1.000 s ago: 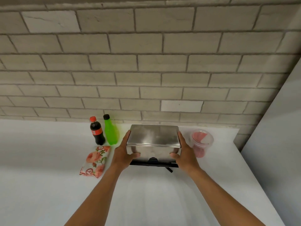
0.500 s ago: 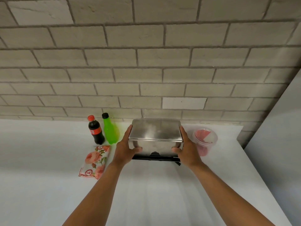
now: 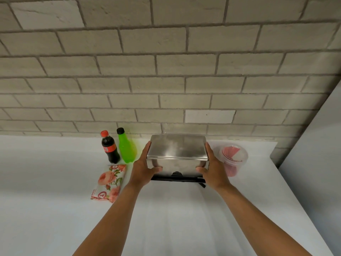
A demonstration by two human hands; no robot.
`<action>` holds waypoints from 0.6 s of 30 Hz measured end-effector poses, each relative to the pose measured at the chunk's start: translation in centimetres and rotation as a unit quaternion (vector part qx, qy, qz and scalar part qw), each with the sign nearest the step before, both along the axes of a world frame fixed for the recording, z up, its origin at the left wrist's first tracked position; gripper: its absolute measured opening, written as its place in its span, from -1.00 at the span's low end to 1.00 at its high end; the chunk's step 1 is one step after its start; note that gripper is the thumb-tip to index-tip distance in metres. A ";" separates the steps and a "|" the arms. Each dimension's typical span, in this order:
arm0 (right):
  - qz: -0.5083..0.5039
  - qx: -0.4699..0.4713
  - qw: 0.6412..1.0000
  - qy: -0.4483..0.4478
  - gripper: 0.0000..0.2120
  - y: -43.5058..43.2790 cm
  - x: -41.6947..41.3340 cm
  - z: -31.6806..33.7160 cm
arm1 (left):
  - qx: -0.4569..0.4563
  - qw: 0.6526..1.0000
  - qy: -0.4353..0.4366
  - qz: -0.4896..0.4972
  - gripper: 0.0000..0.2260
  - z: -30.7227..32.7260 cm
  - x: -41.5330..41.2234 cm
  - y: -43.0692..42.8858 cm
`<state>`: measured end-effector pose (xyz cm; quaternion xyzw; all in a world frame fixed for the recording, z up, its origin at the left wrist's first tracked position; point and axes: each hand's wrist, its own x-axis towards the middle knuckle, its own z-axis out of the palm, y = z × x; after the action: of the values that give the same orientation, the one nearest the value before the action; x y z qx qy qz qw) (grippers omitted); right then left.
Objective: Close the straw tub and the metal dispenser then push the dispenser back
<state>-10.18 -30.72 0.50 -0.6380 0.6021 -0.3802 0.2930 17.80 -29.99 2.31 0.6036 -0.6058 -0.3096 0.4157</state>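
Near the back of a white counter [image 3: 55, 182], close to a grey brick wall [image 3: 166, 71], stands a closed, shiny rectangular metal dispenser [image 3: 177, 150]. The left hand [image 3: 143, 169] and right hand [image 3: 212, 170] clasp its two sides, thumbs on the front. Just right stands a lidded clear plastic tub of red-and-white straws [image 3: 232, 159].

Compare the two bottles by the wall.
The cola bottle is dark with a red cap and red label; the green bottle is bright green with a black cap and no label that shows. The cola bottle stands left of the green one, which looks slightly taller. Both stand upright, capped, near the brick wall.
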 end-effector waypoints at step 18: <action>-0.004 0.025 0.999 0.025 0.03 1.4 -0.5 -0.3 | 0.044 0.999 -0.019 0.026 0.12 0.2 -0.3 1.3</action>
<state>-10.71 -29.31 0.24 -0.6374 0.6213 -0.3503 0.2915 17.48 -28.69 2.47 0.6426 -0.5835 -0.3139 0.3848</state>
